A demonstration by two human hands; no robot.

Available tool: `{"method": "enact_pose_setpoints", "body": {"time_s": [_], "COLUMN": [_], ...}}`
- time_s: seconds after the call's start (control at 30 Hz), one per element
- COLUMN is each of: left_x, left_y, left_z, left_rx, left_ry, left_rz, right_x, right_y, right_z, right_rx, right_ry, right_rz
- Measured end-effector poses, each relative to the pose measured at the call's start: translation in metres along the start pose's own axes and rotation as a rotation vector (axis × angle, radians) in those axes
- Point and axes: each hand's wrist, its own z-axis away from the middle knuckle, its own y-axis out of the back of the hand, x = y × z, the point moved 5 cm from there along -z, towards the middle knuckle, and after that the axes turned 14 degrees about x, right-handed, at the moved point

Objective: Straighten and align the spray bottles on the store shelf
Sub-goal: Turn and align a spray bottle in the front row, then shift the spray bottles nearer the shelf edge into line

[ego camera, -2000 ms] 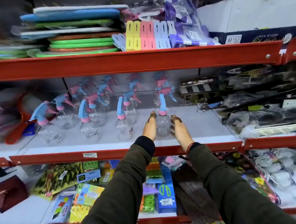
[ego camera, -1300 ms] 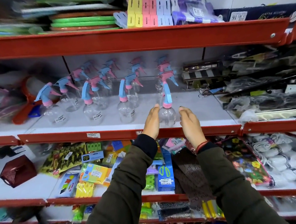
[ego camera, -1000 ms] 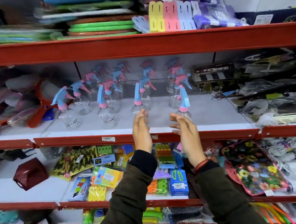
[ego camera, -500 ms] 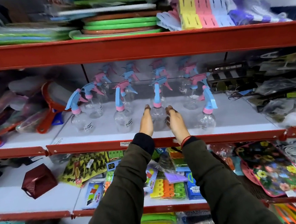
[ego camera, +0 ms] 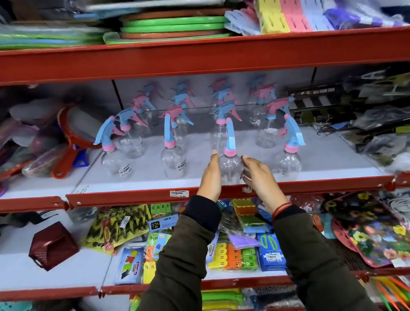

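Several clear spray bottles with blue and pink trigger heads stand in rows on the middle shelf [ego camera: 129, 199], a white board with a red rim. The front row holds one bottle at the left [ego camera: 113, 161], a second [ego camera: 174, 160], a third [ego camera: 231, 165] and a fourth at the right [ego camera: 287, 160]. My left hand [ego camera: 210, 178] lies flat against the third bottle's left side. My right hand [ego camera: 257, 178] curls against its right side, so the bottle is clasped between both palms near the shelf's front edge. It stands upright, nozzle pointing away.
Behind the front row stand more bottles [ego camera: 266, 131], blurred. A red-rimmed sieve [ego camera: 73, 138] and wrapped goods crowd the left end, dark packaged items [ego camera: 379, 123] the right. The red beam [ego camera: 192, 56] of the upper shelf hangs overhead. Packets fill the shelf below.
My hands left the rightmost front bottle and moved left to the third one. Since half a second ago they have drawn it a little toward the front edge.
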Motion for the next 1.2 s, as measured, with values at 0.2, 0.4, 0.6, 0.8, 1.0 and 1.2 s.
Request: {"method": "enact_pose_setpoints", "body": {"time_s": [0.2,0.4,0.6,0.8,1.0,1.2], "left_x": [-0.006,-0.005,-0.001,0.007,0.004,0.005], "left_y": [0.012,0.045,0.102,0.134,0.136,0.148], "left_z": [0.003,0.007,-0.003,-0.05,-0.074,-0.055], "left_rx": [0.105,0.254,0.469,0.373,0.192,0.097], "left_ry": [-0.039,-0.117,-0.16,-0.117,-0.014,0.0], "left_rz": [-0.022,0.075,0.149,0.03,-0.017,0.044], "right_x": [-0.005,-0.011,-0.007,-0.005,0.004,-0.003], "right_y": [0.011,-0.004,-0.083,-0.14,-0.164,-0.156], "right_z": [0.013,0.047,0.053,0.034,0.011,0.034], "right_rx": [0.137,0.148,-0.024,-0.009,-0.013,0.003], "right_ry": [0.119,0.209,0.122,0.035,-0.004,0.034], "right_rz": [-0.079,-0.162,-0.099,-0.047,-0.049,-0.03]}}
